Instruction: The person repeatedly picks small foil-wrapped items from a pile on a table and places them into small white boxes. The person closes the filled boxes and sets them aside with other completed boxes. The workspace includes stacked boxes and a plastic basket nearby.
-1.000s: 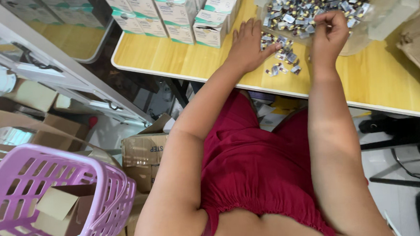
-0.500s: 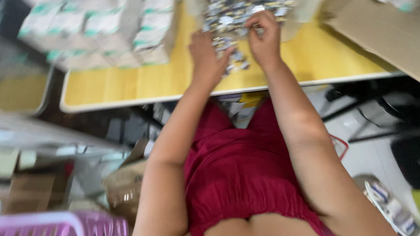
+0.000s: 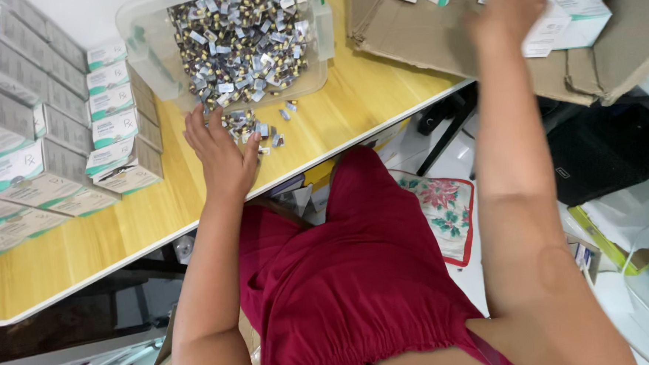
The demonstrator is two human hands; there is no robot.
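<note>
Left hand (image 3: 221, 154) spread flat by small loose foil sachets (image 3: 262, 126) at 12 o'clock: light, slippery, pinch singly. Right hand (image 3: 511, 6) blurred, grip unclear, over white-and-green cartons (image 3: 564, 14).

Stacks of white-and-green cardboard cartons (image 3: 47, 123) line the left side of the yellow wood-grain table (image 3: 84, 247), some lying flat, some standing. Under the table edge there's a floral cushion with a red border (image 3: 444, 206) on the floor. Off to the right sits a black bag (image 3: 611, 152), with yellow-green paper (image 3: 597, 238) just beside it.
</note>
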